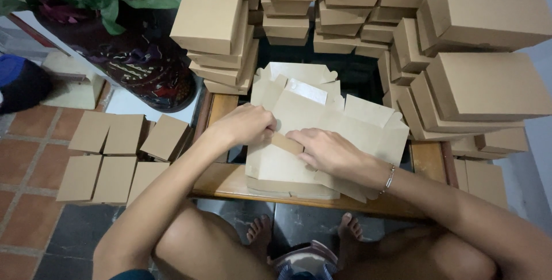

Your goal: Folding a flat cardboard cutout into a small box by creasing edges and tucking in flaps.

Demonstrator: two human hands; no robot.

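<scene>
The left hand (244, 123) and the right hand (325, 150) met over a flat, unfolded cardboard blank (333, 136) that lay on top of a stack of such blanks at the near edge of a wooden table (227, 181). The left hand was curled, its fingertips pinching a narrow flap (286, 142) of the blank. The right hand lay mostly flat, fingers half closed, pressing down on the blank just beside that flap. Finished brown boxes (489, 87) were piled high on the right and across the back of the table, with another stack (221, 33) at the left. More boxes (109, 153) sat on the tiled floor (29, 159) to the left, near a patterned vase (138, 67).
</scene>
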